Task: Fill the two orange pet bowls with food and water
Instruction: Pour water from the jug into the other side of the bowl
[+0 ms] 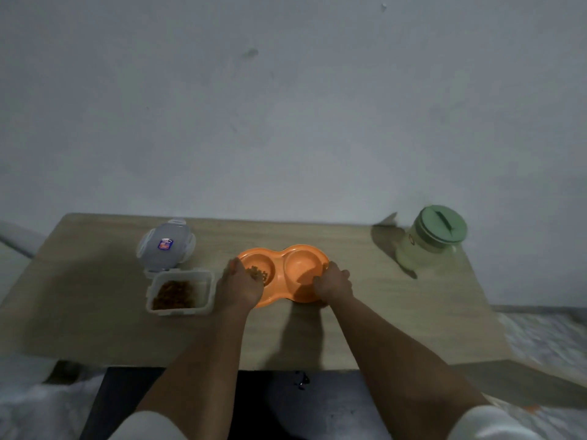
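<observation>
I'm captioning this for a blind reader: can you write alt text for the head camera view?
A person's left hand drops kibble into the left bowl of an orange double pet dish while the right hand grips its right edge. On the wooden table sit an open food container, its lid and a green-lidded jug.

Light wood-grain rectangular table [365, 331] set against a plain grey-white wall [286, 106] — a few dark smudges on the wall. Pale patterned floor [546, 338] visible right of the table. White short sleeves [495, 423] at the bottom edge of view.
</observation>
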Demonstrator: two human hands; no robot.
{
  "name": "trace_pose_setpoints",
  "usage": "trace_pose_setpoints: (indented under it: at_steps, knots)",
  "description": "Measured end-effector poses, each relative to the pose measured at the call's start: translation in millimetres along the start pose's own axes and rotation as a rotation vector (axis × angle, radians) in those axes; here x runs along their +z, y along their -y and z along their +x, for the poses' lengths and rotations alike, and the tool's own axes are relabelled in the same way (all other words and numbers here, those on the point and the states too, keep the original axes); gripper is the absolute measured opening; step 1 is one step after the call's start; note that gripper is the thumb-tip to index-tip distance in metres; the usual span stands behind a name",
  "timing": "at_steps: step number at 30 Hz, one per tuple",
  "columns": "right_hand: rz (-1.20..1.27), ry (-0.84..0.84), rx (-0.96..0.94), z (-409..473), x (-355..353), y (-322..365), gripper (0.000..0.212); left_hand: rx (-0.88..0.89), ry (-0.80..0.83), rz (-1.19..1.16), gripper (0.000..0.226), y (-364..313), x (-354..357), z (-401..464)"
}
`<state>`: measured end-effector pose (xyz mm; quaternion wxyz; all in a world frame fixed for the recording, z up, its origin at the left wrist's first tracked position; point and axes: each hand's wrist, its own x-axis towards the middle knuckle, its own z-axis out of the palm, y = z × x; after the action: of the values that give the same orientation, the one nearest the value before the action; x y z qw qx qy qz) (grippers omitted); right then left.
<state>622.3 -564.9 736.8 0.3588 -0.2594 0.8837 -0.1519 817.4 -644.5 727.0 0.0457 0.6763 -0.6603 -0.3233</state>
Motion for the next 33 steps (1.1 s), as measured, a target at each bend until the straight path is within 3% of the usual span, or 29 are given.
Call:
trace_pose_setpoints:
  at_steps: [2,5,11,14,18,20,23,26,30,33]
  knots:
    - [0.009,0.018,-0.028,4.8,1.2,-12.9,0.044,-0.035,0.009,-0.036,0.077,-4.2,13.2,-3.3]
    - [0.031,-0.003,-0.027,11.5,-12.8,-27.9,0.044,0.047,-0.006,-0.027,0.079,-13.5,26.8,-10.4]
    - [-0.031,-0.072,-0.003,24.3,-66.6,-71.6,0.044,0.178,0.136,-0.036,0.132,-36.5,61.4,-25.1]
    - [-0.151,-0.290,-0.213,12.6,-102.5,-82.3,0.044,0.204,0.164,0.056,0.142,-55.2,75.8,-41.1]
    - [0.009,-0.542,-0.598,-1.5,-150.3,-75.3,0.027,0.195,0.101,0.063,0.138,-55.2,87.5,-44.0]
    - [0.109,-0.642,-0.655,-4.3,-176.3,-75.9,0.019,0.199,0.088,0.055,0.138,-54.1,90.8,-46.3]
    - [0.197,-0.764,-0.567,-1.7,-210.0,-85.7,0.021,0.201,0.074,0.055,0.141,-55.3,93.3,-50.9]
    - [0.251,-0.784,-0.319,2.9,-228.2,-103.5,0.043,0.198,0.061,0.023,0.146,-55.5,96.3,-53.4]
    - [0.432,-0.572,0.045,10.2,-233.3,-125.9,0.092,0.229,0.037,-0.006,0.147,-51.6,102.5,-54.1]
    - [0.499,-0.338,0.121,17.0,-232.1,-134.9,0.111,0.270,0.011,-0.012,0.146,-40.6,105.7,-52.3]
